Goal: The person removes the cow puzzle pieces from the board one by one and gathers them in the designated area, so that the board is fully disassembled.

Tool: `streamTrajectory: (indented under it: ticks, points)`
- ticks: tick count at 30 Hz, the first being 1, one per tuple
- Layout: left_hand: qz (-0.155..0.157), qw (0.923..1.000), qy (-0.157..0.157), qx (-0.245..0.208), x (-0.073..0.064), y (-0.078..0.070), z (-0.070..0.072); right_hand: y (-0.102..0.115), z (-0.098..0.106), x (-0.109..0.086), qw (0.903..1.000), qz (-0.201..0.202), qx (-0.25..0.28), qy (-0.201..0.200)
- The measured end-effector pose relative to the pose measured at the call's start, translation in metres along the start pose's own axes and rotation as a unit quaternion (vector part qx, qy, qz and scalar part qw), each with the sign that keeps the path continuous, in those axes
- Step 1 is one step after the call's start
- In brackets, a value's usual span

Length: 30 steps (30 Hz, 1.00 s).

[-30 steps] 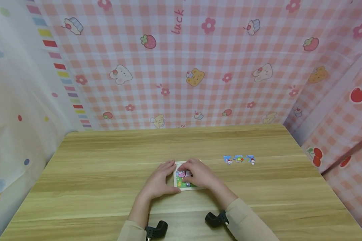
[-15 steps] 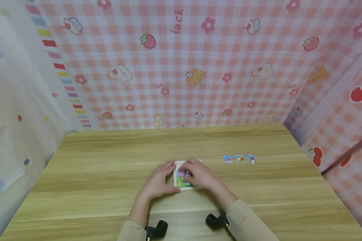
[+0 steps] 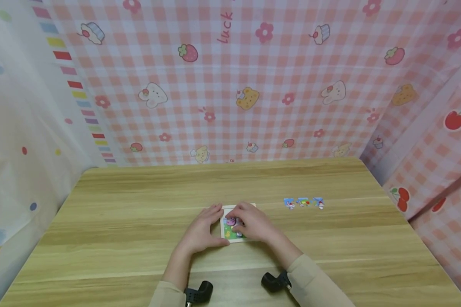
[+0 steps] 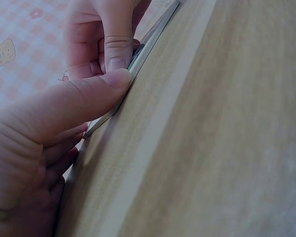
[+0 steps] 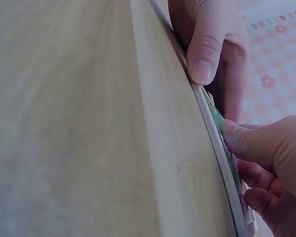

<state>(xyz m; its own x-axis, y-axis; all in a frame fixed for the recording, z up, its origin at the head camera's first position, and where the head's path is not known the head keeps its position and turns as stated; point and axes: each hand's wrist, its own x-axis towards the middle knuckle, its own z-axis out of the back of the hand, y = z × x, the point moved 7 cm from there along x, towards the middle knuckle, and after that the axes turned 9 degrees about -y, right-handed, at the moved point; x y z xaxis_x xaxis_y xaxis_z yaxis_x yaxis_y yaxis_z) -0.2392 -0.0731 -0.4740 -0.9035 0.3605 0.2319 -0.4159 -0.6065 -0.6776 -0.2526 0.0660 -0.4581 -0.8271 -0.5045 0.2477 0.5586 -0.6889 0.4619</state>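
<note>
At lower centre, a left hand (image 3: 201,230) grips a small framed puzzle (image 3: 222,226) between spread thumb and fingers. The right hand (image 3: 255,224) bends over it, fingertips touching; any pinch cannot be told. Three loose pieces (image 3: 304,202) lie right of centre.

Beige sleeves (image 3: 316,281) (plus black wrist devices (image 3: 270,282))

Pale-framed cartoon puzzle (image 3: 229,232) lies flat on surface (image 3: 138,238); three loose blue-topped pieces (image 3: 303,202) in a row, right of it.
</note>
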Motion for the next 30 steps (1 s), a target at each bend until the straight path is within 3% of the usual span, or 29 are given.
streamTrajectory:
  ticks: [30]
  points:
    - [-0.01,0.9999,-0.001,0.004,0.0006,0.0006,-0.001,-0.0032,-0.0013,-0.0018,0.9999,-0.003,0.014,-0.008]
